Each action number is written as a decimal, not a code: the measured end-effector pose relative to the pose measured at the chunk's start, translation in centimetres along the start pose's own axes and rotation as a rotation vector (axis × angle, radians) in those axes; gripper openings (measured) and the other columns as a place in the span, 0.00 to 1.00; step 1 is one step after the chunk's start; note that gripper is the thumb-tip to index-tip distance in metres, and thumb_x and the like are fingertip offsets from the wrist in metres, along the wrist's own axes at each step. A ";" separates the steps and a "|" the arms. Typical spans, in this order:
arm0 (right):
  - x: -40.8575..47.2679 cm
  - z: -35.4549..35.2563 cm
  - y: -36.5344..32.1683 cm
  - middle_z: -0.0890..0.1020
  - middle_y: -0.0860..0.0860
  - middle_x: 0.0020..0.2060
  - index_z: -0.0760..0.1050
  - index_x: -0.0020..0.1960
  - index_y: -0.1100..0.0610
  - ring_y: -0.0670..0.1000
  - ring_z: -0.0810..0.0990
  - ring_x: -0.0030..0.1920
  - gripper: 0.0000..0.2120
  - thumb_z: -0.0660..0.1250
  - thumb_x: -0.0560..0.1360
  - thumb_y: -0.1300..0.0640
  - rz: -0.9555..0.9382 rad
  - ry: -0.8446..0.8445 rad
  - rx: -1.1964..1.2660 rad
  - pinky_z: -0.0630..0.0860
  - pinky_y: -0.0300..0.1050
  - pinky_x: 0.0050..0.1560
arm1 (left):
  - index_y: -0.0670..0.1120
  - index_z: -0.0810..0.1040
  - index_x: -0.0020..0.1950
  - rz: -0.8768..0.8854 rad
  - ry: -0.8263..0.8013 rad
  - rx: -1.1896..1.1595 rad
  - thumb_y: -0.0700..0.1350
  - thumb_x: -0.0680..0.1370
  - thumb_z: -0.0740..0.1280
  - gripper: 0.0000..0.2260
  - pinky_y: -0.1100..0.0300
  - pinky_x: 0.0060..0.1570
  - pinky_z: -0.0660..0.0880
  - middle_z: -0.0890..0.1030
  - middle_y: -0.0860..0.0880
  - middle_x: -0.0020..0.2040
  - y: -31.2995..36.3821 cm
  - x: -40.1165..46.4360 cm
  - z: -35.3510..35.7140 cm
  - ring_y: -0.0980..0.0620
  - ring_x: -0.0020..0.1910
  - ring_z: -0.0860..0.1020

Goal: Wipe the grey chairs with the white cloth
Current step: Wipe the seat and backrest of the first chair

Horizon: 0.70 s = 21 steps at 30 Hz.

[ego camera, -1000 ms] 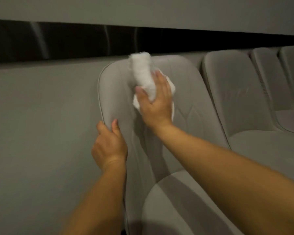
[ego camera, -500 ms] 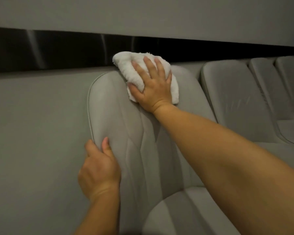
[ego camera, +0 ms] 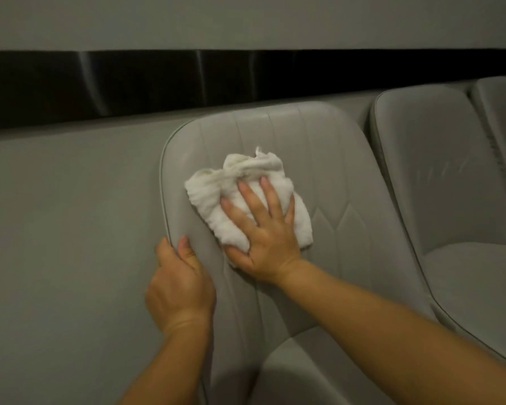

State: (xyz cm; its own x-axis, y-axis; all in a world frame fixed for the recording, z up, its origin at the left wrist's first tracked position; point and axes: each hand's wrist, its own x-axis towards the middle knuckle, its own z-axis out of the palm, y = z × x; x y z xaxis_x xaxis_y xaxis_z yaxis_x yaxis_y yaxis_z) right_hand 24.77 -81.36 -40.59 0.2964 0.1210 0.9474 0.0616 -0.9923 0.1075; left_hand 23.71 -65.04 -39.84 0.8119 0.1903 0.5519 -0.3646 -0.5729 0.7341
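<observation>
The white cloth (ego camera: pixel 246 200) at centre frame looks like soft, nubbly terry with a frayed edge. The grey chair (ego camera: pixel 348 176) beneath it is smooth leather-like upholstery, faintly sheened, stitched and piped. A glossy black band (ego camera: pixel 158 83) crosses the matt grey wall (ego camera: pixel 70 200).

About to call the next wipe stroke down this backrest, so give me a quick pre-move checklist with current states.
1. White cloth flat on the nearest grey chair backrest: ok.
2. Right hand pressing the cloth with spread fingers: ok.
3. Left hand gripping the backrest's left edge: ok.
4. Path below the cloth free of things: ok.
5. Cloth clean enough: cannot tell.
</observation>
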 end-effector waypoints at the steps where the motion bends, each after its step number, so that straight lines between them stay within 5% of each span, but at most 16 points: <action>1: 1.4 -0.1 0.5 0.67 0.55 0.77 0.69 0.76 0.46 0.65 0.59 0.78 0.32 0.61 0.75 0.35 -0.032 -0.017 -0.015 0.55 0.78 0.67 | 0.38 0.71 0.62 0.000 0.007 0.007 0.56 0.83 0.50 0.23 0.46 0.41 0.66 0.80 0.30 0.50 -0.1 0.0 0.0 0.29 0.46 0.77; 8: 12.4 0.3 -1.1 0.65 0.50 0.78 0.64 0.78 0.43 0.61 0.54 0.80 0.32 0.54 0.76 0.33 0.279 -0.042 -0.021 0.49 0.76 0.71 | 0.39 0.71 0.61 -0.030 -0.001 0.025 0.55 0.84 0.50 0.22 0.46 0.40 0.62 0.79 0.29 0.51 0.0 0.2 -0.1 0.28 0.47 0.76; 16: -13.4 0.3 -6.0 0.55 0.50 0.82 0.53 0.82 0.45 0.61 0.52 0.81 0.38 0.61 0.76 0.40 0.316 -0.165 0.197 0.56 0.75 0.70 | 0.39 0.70 0.62 -0.025 -0.029 0.005 0.56 0.84 0.49 0.22 0.48 0.41 0.61 0.79 0.31 0.51 -0.2 0.2 -0.3 0.29 0.48 0.76; 21: -13.8 0.7 -6.3 0.57 0.52 0.81 0.50 0.82 0.44 0.64 0.54 0.80 0.36 0.58 0.79 0.39 0.313 -0.156 0.301 0.57 0.76 0.70 | 0.39 0.70 0.64 0.008 -0.006 0.012 0.54 0.84 0.49 0.22 0.50 0.41 0.60 0.80 0.32 0.51 -0.4 0.2 0.0 0.30 0.48 0.76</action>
State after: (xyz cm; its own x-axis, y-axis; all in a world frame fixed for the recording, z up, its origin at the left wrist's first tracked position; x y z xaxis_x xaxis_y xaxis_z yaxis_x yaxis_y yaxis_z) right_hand 20.98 -76.80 -54.55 0.4834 -0.1575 0.8611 0.2136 -0.9327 -0.2905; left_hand 24.04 -64.77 -39.99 0.8120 0.1807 0.5550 -0.3654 -0.5841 0.7248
